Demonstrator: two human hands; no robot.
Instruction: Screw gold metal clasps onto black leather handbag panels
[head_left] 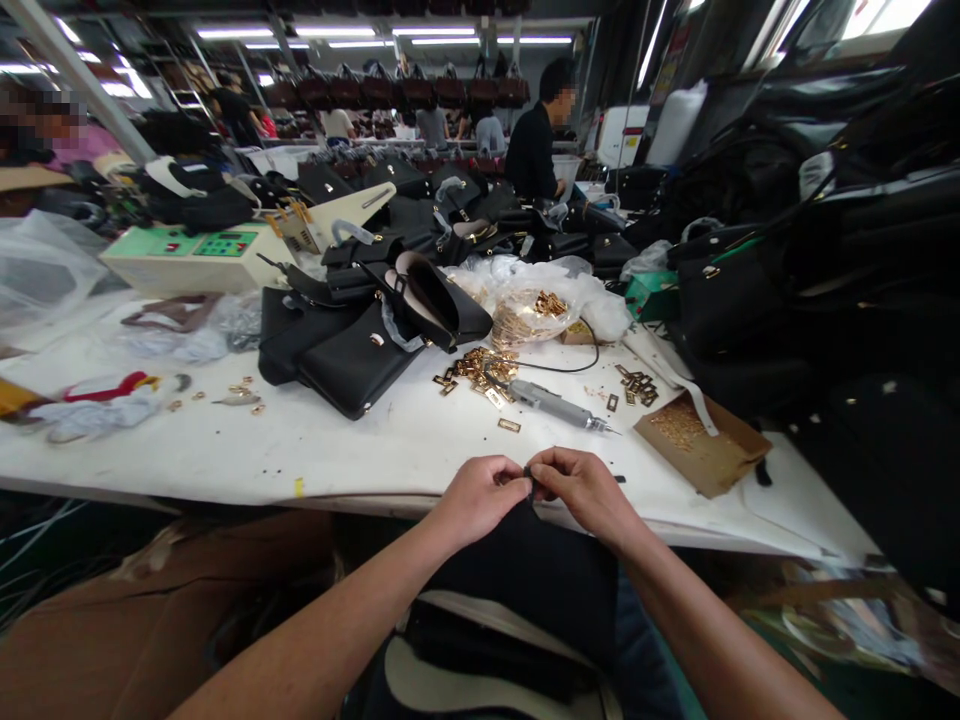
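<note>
A black handbag [525,560] with a pale lining rests before me, below the table's front edge. At its far end, my left hand [484,495] and my right hand [574,485] meet with their fingertips nearly touching. Both are closed in a pinch on a narrow black part of the bag, like a strap end or tab; the fingers hide most of it. Just beyond them on the table [247,450] lie a grey electric screwdriver [551,402], its bit pointing right, and a single gold metal frame [509,425].
Gold fittings [484,368] lie heaped behind the screwdriver. Small screws fill a cardboard tray [701,450] to the right. Black handbags [356,360] are stacked left of centre, and more black bags [750,300] crowd the right side. A machine with a green panel [202,250] stands back left. A person [536,140] is farther back.
</note>
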